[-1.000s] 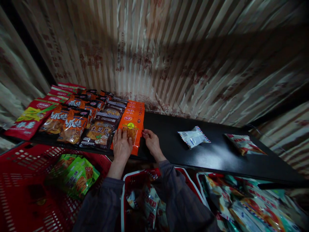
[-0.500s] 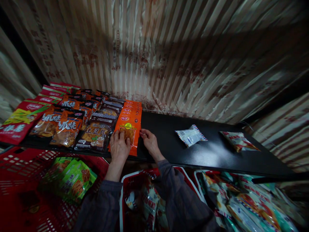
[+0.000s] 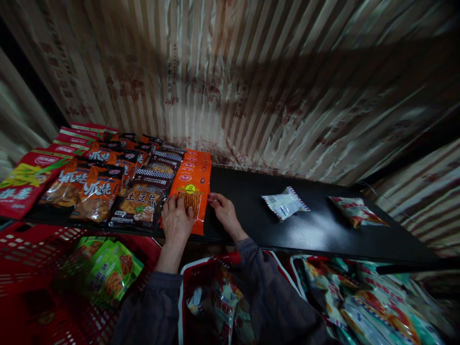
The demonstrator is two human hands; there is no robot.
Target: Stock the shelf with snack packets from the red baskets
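Note:
A column of overlapping orange snack packets [image 3: 196, 179] lies on the black shelf [image 3: 237, 191]. My left hand [image 3: 177, 221] rests on the front packet, its fingers spread over the lower left part and hiding some of the print. At the right edge of that same packet, my right hand [image 3: 225, 213] has its fingers drawn together, the tips pinching the edge. Touching the left side of this column are dark brown potato-slice packets [image 3: 138, 203]. Farther left lie black-and-orange snack packets [image 3: 97, 194] and red snack packets [image 3: 30, 182].
To the right on the shelf lie a white packet [image 3: 285, 203] and a red-and-white packet [image 3: 355, 211]. Below the front edge stand a red basket [image 3: 21, 268] with green packets [image 3: 113, 270], a white-rimmed basket [image 3: 181, 297] and another crate of packets [image 3: 384, 302]. Striped sheeting [image 3: 215, 86] hangs behind.
Both hands stay at the orange packet with almost the same hold. The view has shifted very slightly; the packets keep their places on the shelf.

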